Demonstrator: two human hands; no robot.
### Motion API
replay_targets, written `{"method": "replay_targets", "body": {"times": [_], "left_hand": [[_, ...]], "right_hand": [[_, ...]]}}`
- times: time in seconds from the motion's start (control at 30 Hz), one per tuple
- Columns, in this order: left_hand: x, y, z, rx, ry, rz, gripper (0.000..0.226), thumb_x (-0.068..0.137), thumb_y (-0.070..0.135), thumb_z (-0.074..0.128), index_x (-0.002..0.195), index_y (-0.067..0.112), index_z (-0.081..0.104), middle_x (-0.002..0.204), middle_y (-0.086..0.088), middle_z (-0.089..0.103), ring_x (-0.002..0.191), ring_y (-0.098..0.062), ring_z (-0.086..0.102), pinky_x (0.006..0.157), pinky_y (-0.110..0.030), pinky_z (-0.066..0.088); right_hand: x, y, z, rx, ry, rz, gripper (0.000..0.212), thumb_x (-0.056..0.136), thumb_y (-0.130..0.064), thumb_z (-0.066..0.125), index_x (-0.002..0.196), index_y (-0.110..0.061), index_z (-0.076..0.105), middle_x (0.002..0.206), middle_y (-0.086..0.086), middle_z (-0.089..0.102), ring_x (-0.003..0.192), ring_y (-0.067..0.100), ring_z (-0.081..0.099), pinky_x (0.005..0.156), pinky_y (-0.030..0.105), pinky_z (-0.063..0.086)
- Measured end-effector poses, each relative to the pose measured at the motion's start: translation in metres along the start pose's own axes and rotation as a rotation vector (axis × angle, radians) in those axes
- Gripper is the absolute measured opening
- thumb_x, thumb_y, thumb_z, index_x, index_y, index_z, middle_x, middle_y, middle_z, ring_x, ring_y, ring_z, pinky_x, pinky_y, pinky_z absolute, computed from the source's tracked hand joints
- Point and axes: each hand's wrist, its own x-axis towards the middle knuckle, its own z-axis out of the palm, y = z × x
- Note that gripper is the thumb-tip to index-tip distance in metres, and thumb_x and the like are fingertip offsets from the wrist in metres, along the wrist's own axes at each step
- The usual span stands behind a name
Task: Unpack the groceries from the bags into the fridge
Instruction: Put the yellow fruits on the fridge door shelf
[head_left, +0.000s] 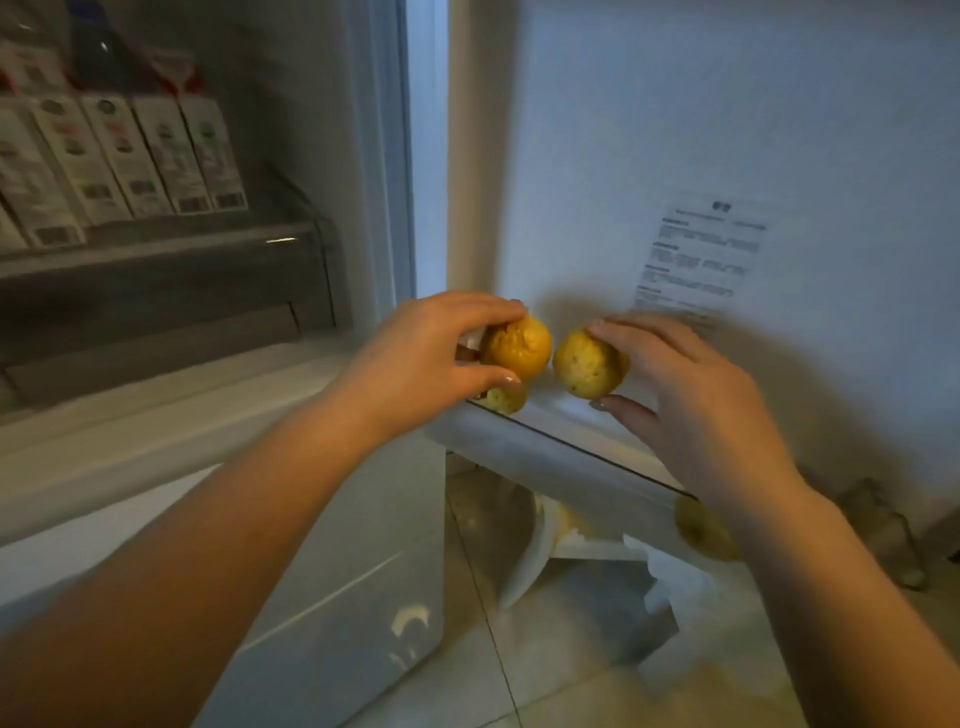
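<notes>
My left hand (431, 358) grips an orange-yellow round fruit (522, 347) between fingers and thumb, just over the door shelf (561, 452) of the open fridge door. My right hand (691, 395) holds a paler yellow, speckled fruit (584, 366) right beside it. A greenish fruit (503, 399) lies on the door shelf under my left thumb. Another yellow fruit (698, 527) shows lower in the door, partly behind my right wrist. A white bag (587, 551) sits on the floor below the door.
Several white cartons (130, 161) stand in a row on a fridge shelf at the upper left. A drawer front (150, 332) lies beneath them. A paper label (701, 260) is stuck on the inner door wall. The floor is pale tile (519, 675).
</notes>
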Motion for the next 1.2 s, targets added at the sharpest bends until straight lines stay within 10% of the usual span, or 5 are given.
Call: {"method": "replay_targets", "body": {"times": [0.67,1.0,1.2], "left_hand": [[0.059,0.005,0.033,0.316,-0.631,0.244,0.047,0.075,0.038,0.075,0.119,0.034,0.058,0.114,0.011,0.055,0.100,-0.007,0.050,0.084,-0.025,0.047],[0.054,0.009,0.034,0.268,-0.639,0.177,0.050,0.079,0.035,0.071,0.126,0.032,0.054,0.113,0.012,0.052,0.104,-0.005,0.050,0.087,-0.024,0.047],[0.036,0.003,0.028,0.080,-0.384,0.103,0.042,0.084,0.032,0.066,0.124,0.031,0.055,0.121,0.011,0.056,0.109,-0.002,0.051,0.095,-0.032,0.047]], "right_hand": [[-0.004,0.033,0.005,-0.270,-0.467,-0.191,0.064,0.064,-0.028,0.084,0.124,-0.028,0.059,0.117,-0.004,0.064,0.102,0.020,0.061,0.079,0.034,0.051],[-0.008,0.035,0.001,-0.202,-0.526,-0.055,0.072,0.082,-0.031,0.069,0.142,-0.041,0.031,0.143,-0.018,0.040,0.128,0.011,0.041,0.101,0.028,0.039],[-0.018,0.022,-0.013,-0.086,-0.343,0.071,0.056,0.085,-0.015,0.063,0.135,-0.034,0.046,0.138,-0.011,0.048,0.127,0.012,0.045,0.103,0.034,0.041]]}}
